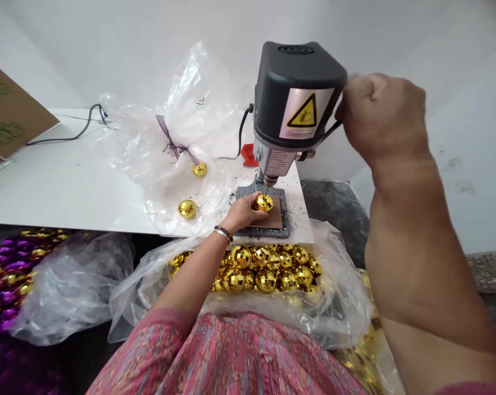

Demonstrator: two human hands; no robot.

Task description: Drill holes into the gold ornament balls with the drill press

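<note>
A small bench drill press [295,104] stands on the white table [58,186]. My left hand [243,213] is closed on a gold mirrored ball [264,202], holding it on the brown pad [272,218] of the drill base, right under the drill bit [269,181]. My right hand [379,118] is a fist wrapped round the press's feed lever [329,130] at the machine's right side. A clear plastic bag [334,307] on my lap holds several more gold mirrored balls [268,270].
Two loose gold balls [187,208] lie on crumpled clear plastic [178,131] left of the drill. A black cable [83,129] runs along the table's back. A cardboard box [9,109] sits far left. Purple and gold balls [5,274] fill bags lower left.
</note>
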